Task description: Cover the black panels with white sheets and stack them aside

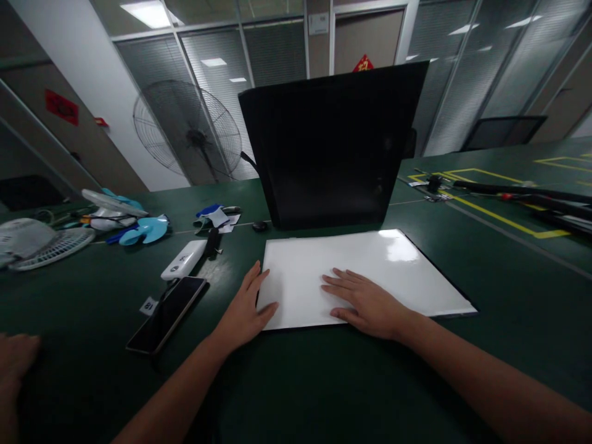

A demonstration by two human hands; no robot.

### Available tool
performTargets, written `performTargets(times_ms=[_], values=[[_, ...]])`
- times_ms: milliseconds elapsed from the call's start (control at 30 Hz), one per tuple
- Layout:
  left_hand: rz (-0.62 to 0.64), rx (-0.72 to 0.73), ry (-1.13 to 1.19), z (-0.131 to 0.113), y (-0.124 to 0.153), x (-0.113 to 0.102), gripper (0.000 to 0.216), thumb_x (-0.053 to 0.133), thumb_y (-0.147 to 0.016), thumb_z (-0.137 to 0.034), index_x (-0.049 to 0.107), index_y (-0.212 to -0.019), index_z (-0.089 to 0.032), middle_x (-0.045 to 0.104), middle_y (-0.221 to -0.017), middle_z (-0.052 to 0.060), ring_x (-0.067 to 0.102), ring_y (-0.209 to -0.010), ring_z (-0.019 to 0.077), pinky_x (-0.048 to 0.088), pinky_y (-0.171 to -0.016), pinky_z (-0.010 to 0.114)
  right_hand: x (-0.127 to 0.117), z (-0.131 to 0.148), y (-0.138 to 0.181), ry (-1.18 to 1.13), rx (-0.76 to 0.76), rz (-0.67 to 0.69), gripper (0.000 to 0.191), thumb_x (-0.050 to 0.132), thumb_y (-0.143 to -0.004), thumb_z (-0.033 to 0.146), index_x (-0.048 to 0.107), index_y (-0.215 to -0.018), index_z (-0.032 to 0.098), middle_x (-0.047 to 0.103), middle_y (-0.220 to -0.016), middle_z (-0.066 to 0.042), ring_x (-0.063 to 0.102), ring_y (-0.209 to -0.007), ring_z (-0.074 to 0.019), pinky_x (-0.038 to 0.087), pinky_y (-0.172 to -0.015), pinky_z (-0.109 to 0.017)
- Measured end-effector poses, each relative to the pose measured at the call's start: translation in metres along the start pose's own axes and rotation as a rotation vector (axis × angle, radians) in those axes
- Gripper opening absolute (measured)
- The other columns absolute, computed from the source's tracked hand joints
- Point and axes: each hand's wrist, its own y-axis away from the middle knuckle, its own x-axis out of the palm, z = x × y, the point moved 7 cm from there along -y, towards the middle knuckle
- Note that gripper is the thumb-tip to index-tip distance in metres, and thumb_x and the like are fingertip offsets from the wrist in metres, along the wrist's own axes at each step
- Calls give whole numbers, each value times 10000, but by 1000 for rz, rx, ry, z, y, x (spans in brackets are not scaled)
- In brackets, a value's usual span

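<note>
A glossy white board (305, 259) with a dark edge lies flat on the green table. My left hand (250, 305) is at its left edge, fingers stretched out and the thumb over the white surface. My right hand (361, 299) rests flat on the board near its front edge, fingers extended. Neither hand holds anything. Right behind the board a large black rectangular panel (333, 148) stands up, leaning slightly back; I cannot tell what it is or whether it is joined to the board.
Left of the board lie a smartphone (169, 314), a white power bank (184, 260) and a light blue fan blade (145, 229) beside white fan parts (50, 243). Another person's hand (18, 354) is at the far left. Black tubes (531, 194) and yellow tape (550, 234) are at right.
</note>
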Motion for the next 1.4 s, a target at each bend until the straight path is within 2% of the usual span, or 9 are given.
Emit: performTargets(times_ms=[67, 367, 533, 733, 967, 1067, 1200, 1300, 1400], values=[[30, 45, -67, -4, 2, 2, 674, 576, -926, -389, 375, -1551, -236, 118, -1723, 97, 206, -1554, 365, 298, -1216, 580, 0, 0, 0, -9, 1, 11, 673, 381, -1003, 668, 382, -1575, 314, 323, -1627, 6, 232, -1533, -254, 190, -1277, -516], [166, 130, -194, -12, 4, 9, 578, 469, -990, -372, 416, -1546, -223, 229, -1696, 104, 213, -1554, 346, 233, -1238, 585, 2, 6, 8, 35, -38, 95, 917, 507, -883, 787, 271, -1620, 295, 153, -1675, -50, 141, -1549, -325, 104, -1271, -587], [175, 142, -232, -15, 4, 9, 571, 455, -994, -366, 406, -1543, -215, 226, -1696, 121, 209, -1556, 343, 242, -1236, 577, -5, 16, 8, 143, -158, -15, 675, 539, -953, 639, 467, -1531, 297, 319, -1631, -54, 284, -1511, -303, 191, -1252, -585], [153, 168, -267, -13, 4, 12, 568, 463, -990, -344, 405, -1539, -209, 232, -1692, 132, 226, -1548, 361, 261, -1230, 573, -10, 41, 16, 352, -435, -174, 340, 465, -1039, 381, 691, -1239, 222, 691, -1237, -70, 622, -1148, -225, 508, -1010, -439], [109, 218, -326, -18, 4, 10, 558, 479, -977, -292, 429, -1521, -178, 279, -1658, 183, 276, -1521, 399, 335, -1179, 607, -14, 68, 36, 457, -790, -509, 132, 577, -963, 162, 685, -1033, 132, 718, -1014, -89, 657, -895, -167, 535, -725, -318], [-36, 276, -369, -30, 5, -6, 521, 556, -928, -264, 517, -1442, -190, 383, -1585, 190, 384, -1449, 413, 413, -1111, 611, -15, 71, 37, 455, -822, -545, 119, 585, -958, 172, 685, -1001, 125, 715, -986, -85, 653, -850, -152, 509, -650, -283], [-88, 469, -358, -54, 12, -18, 209, 567, -947, -278, 669, -1113, -203, 652, -1201, 127, 634, -1087, 310, 534, -925, 518, -24, 73, 37, 439, -817, -584, 117, 597, -938, 162, 701, -962, 115, 722, -1005, -82, 661, -840, -165, 516, -630, -291], [-34, 521, -362, -67, 18, -15, 378, 730, -841, -454, 650, -1084, -176, 668, -1130, 129, 641, -1007, 326, 551, -868, 525, -30, 74, 39, 429, -818, -606, 142, 584, -939, 162, 714, -957, 107, 727, -1022, -87, 672, -846, -177, 535, -635, -301], [-54, 506, -407, -76, 21, -10, 456, 792, -780, -408, 626, -1128, -164, 660, -1177, 140, 630, -1049, 342, 547, -889, 523, -34, 76, 40, 444, -829, -615, 138, 599, -923, 152, 723, -959, 103, 732, -1038, -93, 683, -876, -192, 557, -654, -303]])
